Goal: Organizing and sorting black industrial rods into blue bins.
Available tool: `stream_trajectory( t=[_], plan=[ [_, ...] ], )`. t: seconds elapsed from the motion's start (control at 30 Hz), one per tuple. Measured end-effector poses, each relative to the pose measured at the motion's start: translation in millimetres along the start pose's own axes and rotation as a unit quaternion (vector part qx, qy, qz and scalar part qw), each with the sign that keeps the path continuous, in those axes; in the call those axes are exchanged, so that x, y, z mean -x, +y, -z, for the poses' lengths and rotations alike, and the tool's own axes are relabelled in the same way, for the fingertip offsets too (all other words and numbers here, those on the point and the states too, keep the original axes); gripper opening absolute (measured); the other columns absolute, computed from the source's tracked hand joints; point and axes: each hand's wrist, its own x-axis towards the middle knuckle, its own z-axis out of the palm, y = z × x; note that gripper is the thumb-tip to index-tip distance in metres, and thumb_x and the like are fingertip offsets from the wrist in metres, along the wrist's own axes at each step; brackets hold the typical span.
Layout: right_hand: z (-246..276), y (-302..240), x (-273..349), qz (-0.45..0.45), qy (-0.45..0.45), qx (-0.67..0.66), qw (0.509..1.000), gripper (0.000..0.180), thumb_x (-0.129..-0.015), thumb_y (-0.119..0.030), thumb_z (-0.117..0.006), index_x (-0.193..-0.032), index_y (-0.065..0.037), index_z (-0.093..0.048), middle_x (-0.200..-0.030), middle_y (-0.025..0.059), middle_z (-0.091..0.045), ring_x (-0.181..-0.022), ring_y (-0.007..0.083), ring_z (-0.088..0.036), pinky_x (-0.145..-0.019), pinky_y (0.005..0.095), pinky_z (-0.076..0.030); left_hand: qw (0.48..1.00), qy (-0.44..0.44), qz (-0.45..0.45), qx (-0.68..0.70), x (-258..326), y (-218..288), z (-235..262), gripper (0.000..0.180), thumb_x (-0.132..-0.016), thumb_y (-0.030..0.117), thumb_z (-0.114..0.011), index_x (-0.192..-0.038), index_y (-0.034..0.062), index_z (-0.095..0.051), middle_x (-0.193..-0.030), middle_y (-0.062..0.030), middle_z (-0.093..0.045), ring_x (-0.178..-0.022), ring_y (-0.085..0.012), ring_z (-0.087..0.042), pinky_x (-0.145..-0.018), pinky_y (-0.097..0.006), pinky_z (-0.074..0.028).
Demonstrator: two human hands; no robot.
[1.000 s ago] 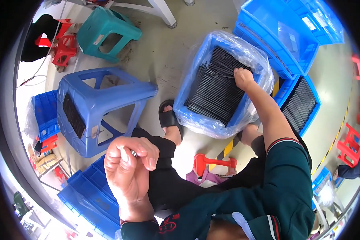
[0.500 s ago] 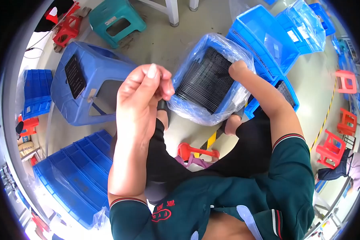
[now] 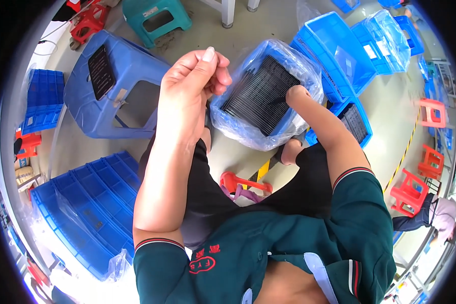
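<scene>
Between your knees, on the floor (image 3: 238, 152), sits a blue bin (image 3: 289, 119) lined with a clear plastic bag (image 3: 309, 71), packed with upright rows of thin black flat parts (image 3: 261, 93); your right hand (image 3: 296, 93) reaches into the bin at its right edge, fingertips down among the black parts, though whether the fingers are closed on one you cannot tell, since they are hidden by the hand itself; your left hand (image 3: 195, 78) is raised above your left knee, just left of the bin and not touching it, with thumb and fingertips pressed together in a pinch; whatever sits in that pinch is too small to make out; to the left of your leg stands a blue plastic stool (image 3: 114, 88) with a small black slab (image 3: 101, 71) lying on its top near the far left corner; behind it stands a teal stool (image 3: 157, 17); at your lower left, a stack of blue compartment trays (image 3: 86, 202) rests on the floor; beyond the bin on the right, more blue bins (image 3: 339, 50) stand close together, one of them wrapped in clear plastic, and another low one (image 3: 357, 124) just right of your forearm holds more black parts; under your legs a red stool (image 3: 243, 182) shows; red stools (image 3: 413, 190) also stand along the right edge of the floor.
</scene>
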Motion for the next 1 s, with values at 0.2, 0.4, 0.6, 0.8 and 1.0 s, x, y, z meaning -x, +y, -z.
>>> stream_trajectory(
  t=[0.2,0.4,0.6,0.8,1.0],
  plan=[
    [-49,-15,17,-0.025,0.140,-0.156,0.977,0.018,-0.073,-0.017,-0.064,-0.088,-0.011,-0.072,-0.091,0.0054,-0.069,-0.080,0.0256,-0.067,-0.060,0.0471,-0.054,1.000,0.005,0.007,-0.008,0,-4,8,0.022,-0.092,0.023,-0.053,-0.084,0.0033,-0.061,-0.068,-0.0025,-0.058,-0.060,-0.0080,-0.048,-0.060,-0.021,-0.040],
    [-81,5,33,0.040,0.261,-0.265,0.927,0.023,-0.077,-0.020,-0.057,-0.084,-0.002,-0.069,-0.090,0.0178,-0.067,-0.083,0.0333,-0.065,-0.074,0.0424,-0.051,1.000,0.004,0.020,0.002,-6,-4,0,0.022,-0.092,0.023,-0.053,-0.086,0.0027,-0.059,-0.069,-0.0027,-0.056,-0.062,-0.0096,-0.047,-0.060,-0.022,-0.038],
    [-21,26,122,0.132,0.164,-0.647,0.733,0.044,-0.087,-0.044,-0.053,-0.071,-0.003,-0.055,-0.058,0.0048,-0.050,-0.045,0.0153,-0.048,-0.041,0.0307,-0.039,1.000,0.017,0.013,-0.002,-13,-8,15,0.020,-0.090,0.023,-0.056,-0.085,0.0046,-0.061,-0.068,-0.0014,-0.059,-0.058,-0.0076,-0.049,-0.057,-0.020,-0.041],
    [-7,69,258,0.284,0.287,-0.742,0.535,0.028,-0.090,-0.031,-0.053,-0.083,-0.004,-0.055,-0.060,0.0007,-0.051,-0.047,0.0069,-0.042,-0.043,0.0217,-0.032,1.000,0.017,0.000,0.022,-16,-14,4,0.017,-0.088,0.020,-0.060,-0.087,0.0036,-0.062,-0.071,-0.0019,-0.059,-0.058,-0.0077,-0.050,-0.057,-0.020,-0.042],
    [-19,63,303,0.309,0.362,-0.763,0.438,0.020,-0.089,-0.023,-0.057,-0.083,-0.005,-0.052,-0.060,0.0001,-0.053,-0.049,0.0052,-0.044,-0.044,0.0191,-0.035,0.991,-0.050,-0.018,0.123,-15,-19,-1,0.012,-0.088,0.012,-0.058,-0.091,0.0007,-0.059,-0.072,-0.0057,-0.059,-0.060,-0.0117,-0.052,-0.058,-0.023,-0.045]
  ],
)
